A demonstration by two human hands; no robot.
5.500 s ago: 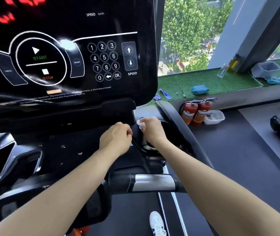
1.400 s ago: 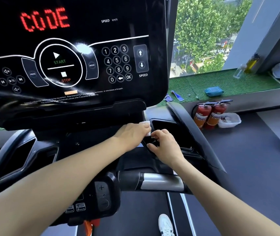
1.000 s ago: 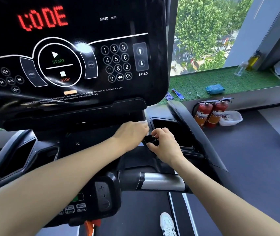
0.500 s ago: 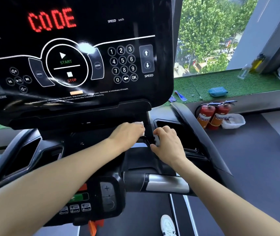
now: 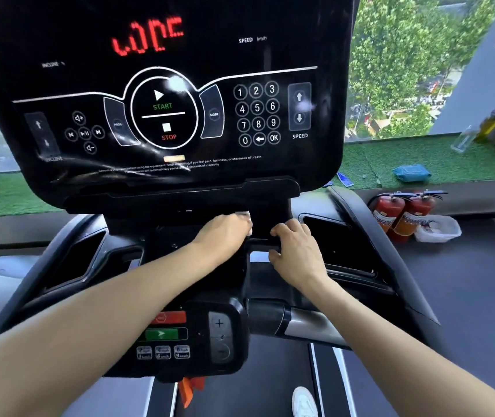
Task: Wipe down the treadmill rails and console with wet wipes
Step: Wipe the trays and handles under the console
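Left hand (image 5: 225, 233) grips a white wipe (image 5: 247, 219), pressed against the dark housing just under the console (image 5: 180, 100); only a corner of the wipe shows past the fingers. Right hand (image 5: 295, 251) curls round a small black bar (image 5: 259, 242) beside it. Fire extinguishers (image 5: 399, 215) stand right of the treadmill.
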